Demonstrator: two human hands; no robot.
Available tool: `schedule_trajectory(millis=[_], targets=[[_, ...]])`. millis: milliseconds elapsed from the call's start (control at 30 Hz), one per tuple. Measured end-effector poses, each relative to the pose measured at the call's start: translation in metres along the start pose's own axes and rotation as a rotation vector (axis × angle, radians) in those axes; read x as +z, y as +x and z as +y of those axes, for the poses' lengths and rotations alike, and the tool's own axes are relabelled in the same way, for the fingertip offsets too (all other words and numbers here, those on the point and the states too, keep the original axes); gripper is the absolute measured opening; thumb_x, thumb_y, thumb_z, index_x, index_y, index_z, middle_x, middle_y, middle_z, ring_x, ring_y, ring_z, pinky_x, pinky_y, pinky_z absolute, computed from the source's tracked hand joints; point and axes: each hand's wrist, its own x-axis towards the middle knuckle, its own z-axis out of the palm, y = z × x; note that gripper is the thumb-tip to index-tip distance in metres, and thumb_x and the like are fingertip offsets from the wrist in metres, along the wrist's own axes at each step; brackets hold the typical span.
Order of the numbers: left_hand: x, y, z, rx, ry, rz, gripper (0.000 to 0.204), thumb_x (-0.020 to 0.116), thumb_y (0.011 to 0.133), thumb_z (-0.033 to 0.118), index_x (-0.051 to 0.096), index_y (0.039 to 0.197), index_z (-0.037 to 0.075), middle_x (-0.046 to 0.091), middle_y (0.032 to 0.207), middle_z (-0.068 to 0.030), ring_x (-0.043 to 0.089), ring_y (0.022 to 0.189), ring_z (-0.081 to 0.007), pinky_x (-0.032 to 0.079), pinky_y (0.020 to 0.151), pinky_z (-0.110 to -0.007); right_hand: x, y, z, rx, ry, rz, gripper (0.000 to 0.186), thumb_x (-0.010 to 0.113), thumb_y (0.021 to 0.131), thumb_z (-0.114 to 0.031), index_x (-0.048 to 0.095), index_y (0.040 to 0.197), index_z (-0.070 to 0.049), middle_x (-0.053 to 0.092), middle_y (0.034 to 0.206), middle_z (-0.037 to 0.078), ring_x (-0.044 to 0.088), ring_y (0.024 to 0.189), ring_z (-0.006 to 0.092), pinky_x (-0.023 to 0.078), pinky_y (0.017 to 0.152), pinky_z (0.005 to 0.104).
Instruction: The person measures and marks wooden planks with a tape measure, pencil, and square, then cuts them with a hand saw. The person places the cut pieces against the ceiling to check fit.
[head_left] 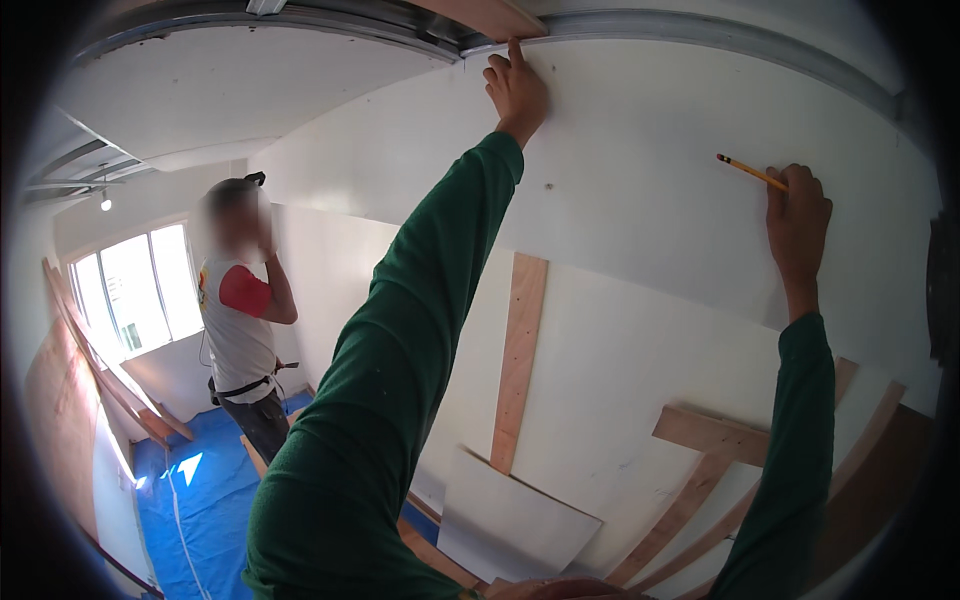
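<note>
My left hand (520, 95) is raised high against the white wall panel (640, 150). Its index finger points up and touches the lower edge of a wooden board (485, 14) at the metal ceiling track (640, 24); the other fingers are loosely bent, and nothing shows in them. Farther right, my right hand (800, 225) is closed around a yellow pencil (745, 170) in front of the same panel. The pencil's eraser end points up and left; its tip is hidden by the hand. Both my arms wear long green sleeves.
A co-worker (240, 320) stands at the left near a bright window (138, 285). Blue sheeting (215, 510) covers the floor. Wooden strips (520, 360) and a white board offcut (510, 520) lean against the wall below; more timber (690, 480) stands at the lower right.
</note>
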Motion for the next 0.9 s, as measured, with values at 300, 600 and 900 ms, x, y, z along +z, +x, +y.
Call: schedule_trajectory(millis=[300,600,900], targets=[[-0.002,0.005,0.004,0.012,-0.005,0.015,0.071,0.054,0.104,0.008,0.037,0.172,0.011,0.052,0.135,-0.0213,0.051,0.121,-0.0415,0.043,0.105,-0.053,-0.004,0.005,-0.002,0.042,-0.035,-0.068,0.017,0.066,0.113,-0.025,0.060,0.104,-0.012,0.064,0.099,0.002,0.062,0.091,0.0236,0.045,0.084,0.0438],[-0.005,0.003,0.007,0.006,-0.011,-0.005,0.075,0.058,0.101,0.004,0.037,0.172,0.013,0.054,0.136,-0.0179,0.053,0.123,-0.0390,0.044,0.104,-0.051,-0.007,0.005,-0.006,0.061,-0.059,-0.088,0.019,0.066,0.113,-0.024,0.060,0.103,-0.009,0.065,0.097,0.006,0.063,0.090,0.0265,0.046,0.086,0.0446],[-0.007,0.001,0.003,0.031,-0.012,-0.007,0.062,0.051,0.113,0.018,0.038,0.173,0.016,0.055,0.137,-0.0178,0.053,0.126,-0.0383,0.044,0.106,-0.053,-0.008,0.005,-0.008,0.040,-0.082,-0.086,0.019,0.064,0.114,-0.024,0.060,0.104,-0.009,0.066,0.100,0.005,0.064,0.094,0.0259,0.048,0.086,0.0463]])
